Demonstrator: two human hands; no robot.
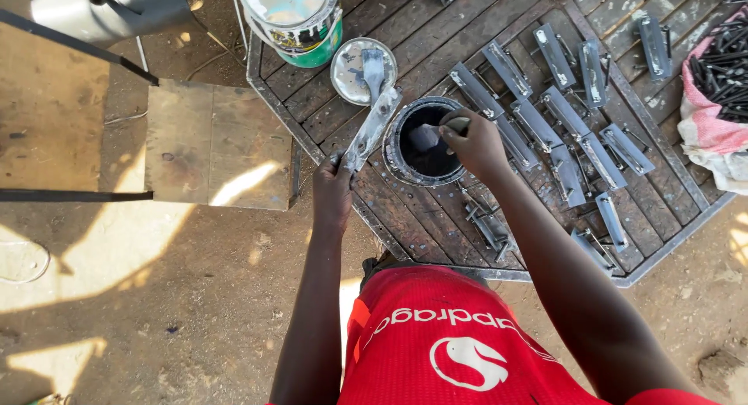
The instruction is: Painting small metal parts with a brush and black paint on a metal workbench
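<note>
Painting a metal bracket over a dark tin

Left hand (333,188) fingers clamp the lower end of a flat grey metal bracket (375,127), paint-smeared, slanting up toward centre frame. Right hand (474,142) fingers close on a brush (427,137) dipped in the round tin (397,152) at centre, on the slatted metal counter (436,218).

Red shirt (460,350) with white markings, arms bare.
</note>
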